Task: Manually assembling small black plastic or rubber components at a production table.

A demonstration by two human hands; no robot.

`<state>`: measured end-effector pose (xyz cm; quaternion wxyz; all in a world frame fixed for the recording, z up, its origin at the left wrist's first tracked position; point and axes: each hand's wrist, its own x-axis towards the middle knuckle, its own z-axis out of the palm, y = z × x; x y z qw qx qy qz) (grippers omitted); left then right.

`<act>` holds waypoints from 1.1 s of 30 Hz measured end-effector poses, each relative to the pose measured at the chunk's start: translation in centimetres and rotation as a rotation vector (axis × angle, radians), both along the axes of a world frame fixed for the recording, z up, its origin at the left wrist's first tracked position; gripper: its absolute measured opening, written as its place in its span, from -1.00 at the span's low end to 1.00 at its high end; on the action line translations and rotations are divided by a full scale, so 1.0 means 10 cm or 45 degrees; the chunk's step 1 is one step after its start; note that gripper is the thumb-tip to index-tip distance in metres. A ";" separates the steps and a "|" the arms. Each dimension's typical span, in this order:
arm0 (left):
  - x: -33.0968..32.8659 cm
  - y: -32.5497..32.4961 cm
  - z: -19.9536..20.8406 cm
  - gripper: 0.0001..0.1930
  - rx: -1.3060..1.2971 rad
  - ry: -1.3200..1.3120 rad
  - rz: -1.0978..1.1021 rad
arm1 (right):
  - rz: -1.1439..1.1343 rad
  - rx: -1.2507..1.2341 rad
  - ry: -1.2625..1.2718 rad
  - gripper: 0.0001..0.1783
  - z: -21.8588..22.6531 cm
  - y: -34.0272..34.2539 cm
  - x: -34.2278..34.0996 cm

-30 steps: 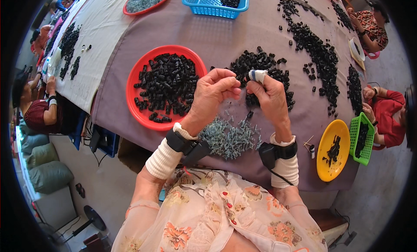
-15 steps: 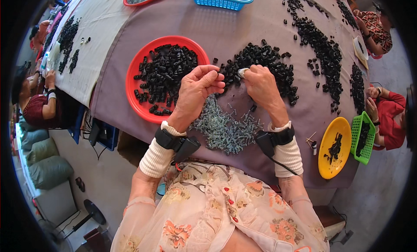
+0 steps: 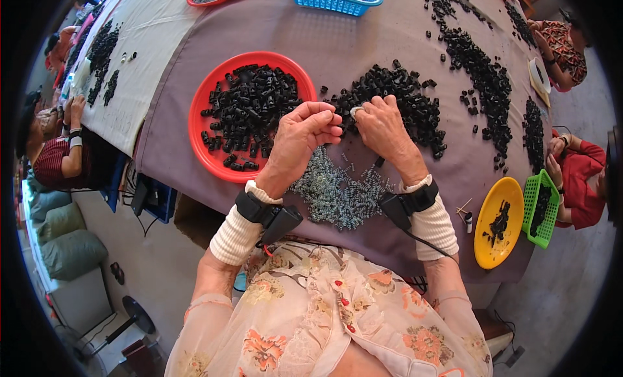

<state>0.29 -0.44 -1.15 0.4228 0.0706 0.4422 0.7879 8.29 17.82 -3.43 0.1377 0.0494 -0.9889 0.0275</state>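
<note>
My left hand (image 3: 304,135) is closed in a pinch over the tablecloth, beside the red tray. A small black plastic piece (image 3: 333,116) shows dark at its fingertips. Just right of it, my right hand (image 3: 384,128) is closed, its fingers curled down, with a white wrap (image 3: 355,111) on one digit; whatever it grips is hidden. Behind that hand lies a heap of black plastic pieces (image 3: 396,85), short and tubular. More of them fill the round red tray (image 3: 197,138) at left. Between my wrists spreads a pile of small metal springs (image 3: 341,198).
A yellow plate (image 3: 483,247) with black bits and a green basket (image 3: 553,216) stand at the right edge. At the back is a blue basket (image 3: 334,3). Long rows of black pieces (image 3: 480,72) run along the right. People sit at both sides.
Both hands stay close together and shift only slightly, the right one a little to the left. At the right, the red-sleeved person's hands have moved slightly.
</note>
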 end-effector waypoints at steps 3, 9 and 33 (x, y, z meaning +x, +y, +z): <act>0.00 0.01 -0.02 -0.82 0.034 -0.041 -0.011 | 0.001 0.003 0.001 -0.89 -0.01 0.00 0.00; 0.00 0.03 -0.09 -0.83 -0.029 -0.069 -0.044 | 0.048 -0.264 0.097 -0.88 0.17 0.09 0.09; 0.22 0.26 0.17 -0.85 -0.176 0.467 0.003 | -0.288 -1.444 -0.041 -0.72 0.52 -0.13 0.28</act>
